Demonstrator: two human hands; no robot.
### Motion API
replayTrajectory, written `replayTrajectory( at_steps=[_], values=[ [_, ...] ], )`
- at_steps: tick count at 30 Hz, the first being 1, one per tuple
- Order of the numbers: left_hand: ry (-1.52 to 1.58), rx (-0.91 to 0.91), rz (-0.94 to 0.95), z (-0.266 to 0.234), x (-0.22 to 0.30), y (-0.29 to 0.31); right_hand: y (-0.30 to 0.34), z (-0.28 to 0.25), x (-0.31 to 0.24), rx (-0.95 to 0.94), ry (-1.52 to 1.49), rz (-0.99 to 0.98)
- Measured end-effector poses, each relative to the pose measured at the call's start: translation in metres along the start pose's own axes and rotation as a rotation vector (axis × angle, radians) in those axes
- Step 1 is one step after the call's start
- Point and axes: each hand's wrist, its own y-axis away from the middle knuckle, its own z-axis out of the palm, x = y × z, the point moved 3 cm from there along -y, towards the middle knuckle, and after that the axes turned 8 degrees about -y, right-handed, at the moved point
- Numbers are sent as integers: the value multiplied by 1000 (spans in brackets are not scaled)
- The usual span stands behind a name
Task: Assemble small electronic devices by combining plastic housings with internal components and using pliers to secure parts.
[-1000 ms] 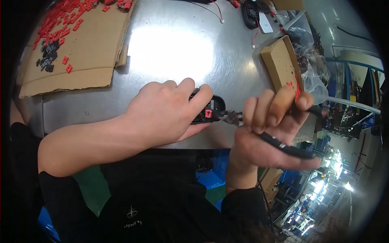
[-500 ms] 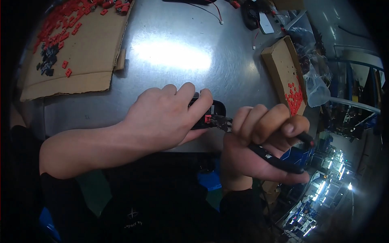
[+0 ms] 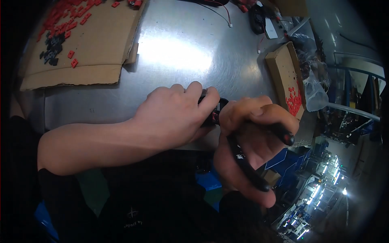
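My left hand (image 3: pixel 174 107) lies over a small black plastic housing (image 3: pixel 208 121), its fingers curled round it near the table's front edge. A small red part (image 3: pixel 215 116) shows inside the housing, between my two hands. Close on the right, my right hand (image 3: pixel 263 117) grips pliers (image 3: pixel 245 164) with black handles. The handles stand apart across the palm, one ending near the fingertips and the other by the thumb side. The fingers hide the jaws of the pliers, so I cannot tell whether they touch the red part.
Flat cardboard (image 3: pixel 93 48) at the left holds many red pieces (image 3: pixel 60 18) and a black pile (image 3: pixel 52 47). At the right, a cardboard tray (image 3: pixel 279 62) contains small red parts (image 3: pixel 293 101). Wires, a black device (image 3: pixel 257 19) and plastic bags (image 3: pixel 314 73) lie farther back.
My right hand has moved left and turned, closer to the housing. The pliers' handles have swung steeper and spread wider, and the jaws have gone out of sight.
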Motion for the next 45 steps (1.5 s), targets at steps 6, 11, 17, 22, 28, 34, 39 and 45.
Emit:
replayTrajectory(
  at_steps=[6,11,17,22,28,34,39,45],
  values=[
    [31,14,-61,12,2,1,-10,25,0,73,60,301],
    [-86,109,-60,13,7,3,-13,15,12,292,-223,418],
    [12,162,-25,12,2,4,-18,5,11,76,-266,398],
    [-26,120,8,11,-4,-4,-15,-18,17,-32,-639,372],
    [-80,98,105,8,-9,-14,-16,-25,18,-51,-723,339],
    [-90,195,190,8,-11,-18,-22,-40,17,-212,-606,369],
    [-100,174,210,9,-15,-18,-27,-42,29,-319,-782,408],
    [-103,170,205,8,-15,-18,-35,-38,36,-432,-828,574]
  ],
)
